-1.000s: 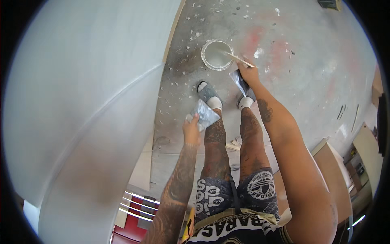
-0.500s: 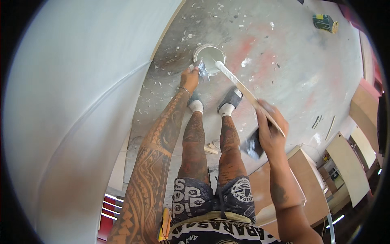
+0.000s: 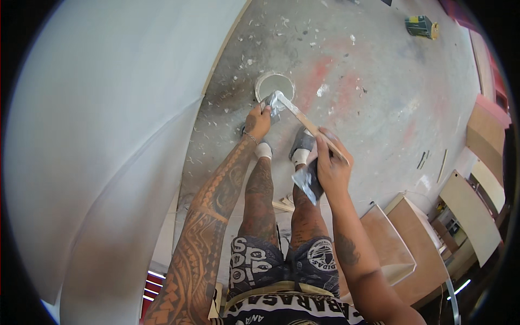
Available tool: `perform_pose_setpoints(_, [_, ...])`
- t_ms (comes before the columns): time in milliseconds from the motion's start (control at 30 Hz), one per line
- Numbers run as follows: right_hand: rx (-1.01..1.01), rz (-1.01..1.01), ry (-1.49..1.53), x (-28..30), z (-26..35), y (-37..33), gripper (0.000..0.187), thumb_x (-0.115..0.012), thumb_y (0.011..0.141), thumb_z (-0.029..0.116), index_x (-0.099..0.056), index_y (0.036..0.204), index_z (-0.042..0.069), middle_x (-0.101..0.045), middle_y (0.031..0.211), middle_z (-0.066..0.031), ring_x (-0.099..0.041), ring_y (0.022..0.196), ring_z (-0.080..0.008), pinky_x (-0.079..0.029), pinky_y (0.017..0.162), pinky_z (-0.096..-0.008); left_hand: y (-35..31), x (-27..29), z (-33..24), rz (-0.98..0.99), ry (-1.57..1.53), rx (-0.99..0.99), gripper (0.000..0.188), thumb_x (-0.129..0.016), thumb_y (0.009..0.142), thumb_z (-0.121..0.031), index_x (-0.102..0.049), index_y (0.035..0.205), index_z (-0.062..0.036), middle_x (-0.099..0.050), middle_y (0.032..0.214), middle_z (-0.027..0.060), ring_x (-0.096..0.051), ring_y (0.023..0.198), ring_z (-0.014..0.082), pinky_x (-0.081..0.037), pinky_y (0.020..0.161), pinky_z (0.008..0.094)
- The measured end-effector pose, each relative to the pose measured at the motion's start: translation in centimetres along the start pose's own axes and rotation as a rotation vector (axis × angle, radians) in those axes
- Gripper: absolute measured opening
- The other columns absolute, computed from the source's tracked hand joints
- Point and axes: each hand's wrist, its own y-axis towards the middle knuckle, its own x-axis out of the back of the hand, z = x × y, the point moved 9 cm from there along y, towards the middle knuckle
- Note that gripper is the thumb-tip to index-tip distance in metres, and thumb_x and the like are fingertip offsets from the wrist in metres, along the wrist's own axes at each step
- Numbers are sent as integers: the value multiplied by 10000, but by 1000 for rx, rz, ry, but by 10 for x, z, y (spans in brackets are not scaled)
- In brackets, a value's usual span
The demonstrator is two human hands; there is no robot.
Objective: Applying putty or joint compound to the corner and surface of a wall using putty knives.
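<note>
My left hand (image 3: 258,123) is closed on a putty knife (image 3: 274,114) with a metal blade smeared with pale compound. My right hand (image 3: 334,168) grips a flat wooden stick (image 3: 306,123), whose far end is coated white and meets the left blade. That same hand also holds a second putty knife (image 3: 307,185), its shiny blade hanging toward my legs. Just beyond the left blade, a round bucket (image 3: 257,86) of whitish compound stands on the floor; the blade and stick tip overlap its near rim in view.
A large pale curved panel (image 3: 108,119) fills the left side. White flakes and red stains mark the grey floor (image 3: 379,108). A dark green tin (image 3: 418,27) lies far right. Wooden boards (image 3: 403,238) stand lower right, and thin strips (image 3: 442,165) lie near them.
The stick has moved left and toward me, from over the bucket onto the left blade. My right hand and its putty knife have swung left with it.
</note>
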Motion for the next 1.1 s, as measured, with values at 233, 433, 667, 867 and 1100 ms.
perform_pose_setpoints(233, [-345, 166, -263, -50, -148, 21, 245, -618, 948, 197, -686, 1005, -30, -705, 866, -199, -677, 783, -260, -502, 719, -338, -84, 52, -95, -25, -18, -419, 374, -542, 920, -100, -594, 1288, -57, -653, 1164, 216, -621, 1076, 381, -480, 912, 421])
perform_pose_setpoints(433, [-733, 616, 1089, -15, -50, -70, 372, -635, 932, 201, -546, 1252, 33, -651, 1092, -73, -650, 991, -201, -539, 870, -367, -246, 148, -204, -265, 175, -1060, 437, -635, 761, -11, -628, 1197, -25, -656, 1226, 157, -599, 1109, 362, -471, 935, 432])
perform_pose_setpoints(667, [-916, 706, 1460, 120, 98, -122, 408, -664, 887, 187, -547, 1252, 47, -663, 1126, -120, -687, 959, -239, -596, 794, -368, -435, 167, -325, -453, 178, -1433, 240, -706, 808, -161, -648, 1034, -109, -655, 1226, 162, -584, 1147, 378, -484, 933, 461])
perform_pose_setpoints(867, [-697, 1262, 1525, 188, 207, -159, 387, -663, 902, 267, -567, 1206, 47, -684, 1034, -95, -680, 923, -221, -560, 810, -392, -540, 166, -362, -555, 427, -1542, 335, -723, 822, -221, -665, 1150, -186, -623, 1310, 73, -554, 1212, 279, -473, 935, 404])
perform_pose_setpoints(1100, [-15, 909, 1411, 265, 279, -151, 315, -643, 903, 144, -593, 1192, 31, -675, 1082, -107, -665, 960, -267, -531, 856, -424, -571, 187, -298, -589, 108, -1100, 201, -597, 955, -205, -662, 1135, -140, -694, 1070, 57, -661, 960, 201, -507, 828, 335])
